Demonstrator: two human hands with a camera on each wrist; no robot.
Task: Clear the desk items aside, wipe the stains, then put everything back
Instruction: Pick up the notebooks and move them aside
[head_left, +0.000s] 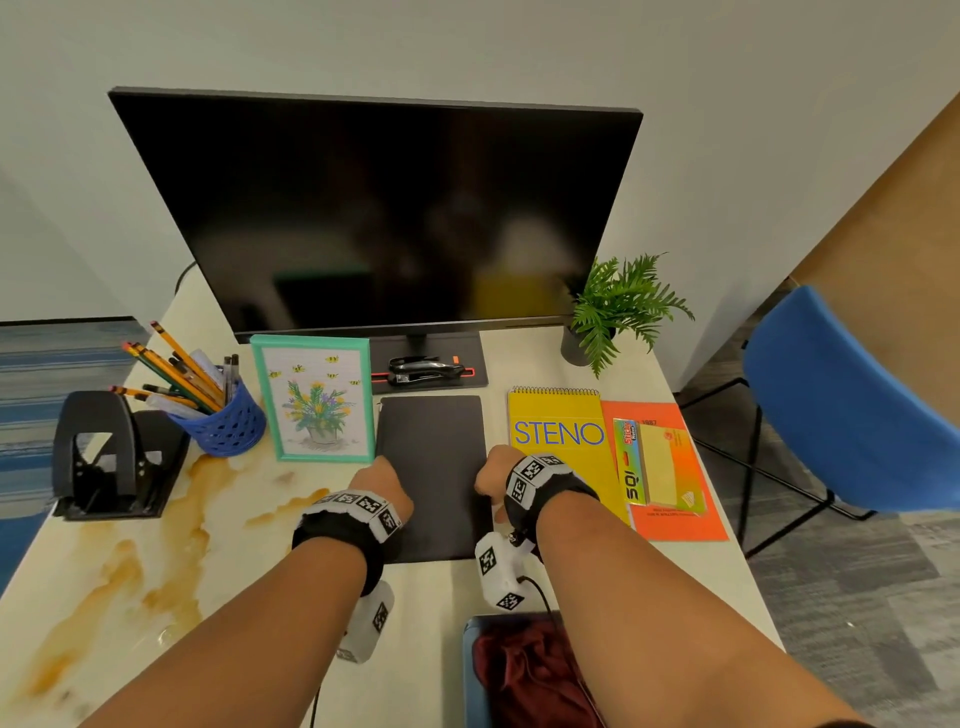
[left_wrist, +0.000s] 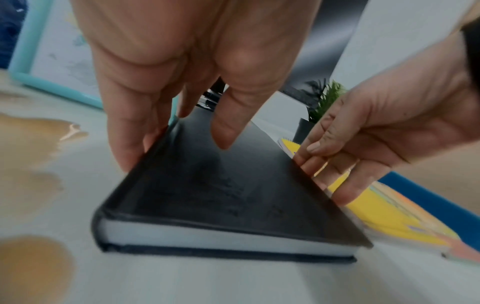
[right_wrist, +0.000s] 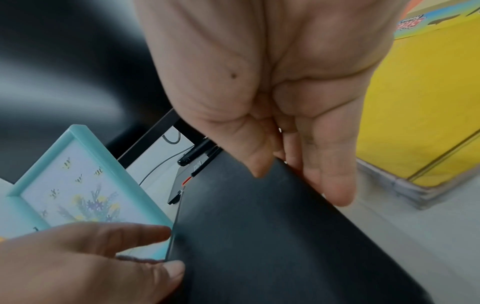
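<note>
A black hardcover book (head_left: 434, 467) (left_wrist: 221, 195) (right_wrist: 259, 246) lies flat on the pale desk (head_left: 426, 613), in front of the monitor. My left hand (head_left: 382, 480) (left_wrist: 175, 154) is at its left side: straight fingers lie against the spine and the thumb hovers just over the cover. My right hand (head_left: 496, 475) (right_wrist: 298, 185) pinches the book's right edge, thumb on the cover and fingers down along the side. Brown stains (head_left: 171, 519) (left_wrist: 31, 144) spread over the desk's left half. A dark red cloth (head_left: 524, 670) lies at the near edge.
A teal picture frame (head_left: 314, 400) stands just left of the book, with a blue pencil cup (head_left: 223, 421) and a hole punch (head_left: 104, 457) further left. Behind the book are the stapler (head_left: 423, 369) and monitor (head_left: 374, 218). To the right are a yellow steno pad (head_left: 558, 436), sticky notes (head_left: 660, 462), a plant (head_left: 618, 312) and a blue chair (head_left: 852, 410).
</note>
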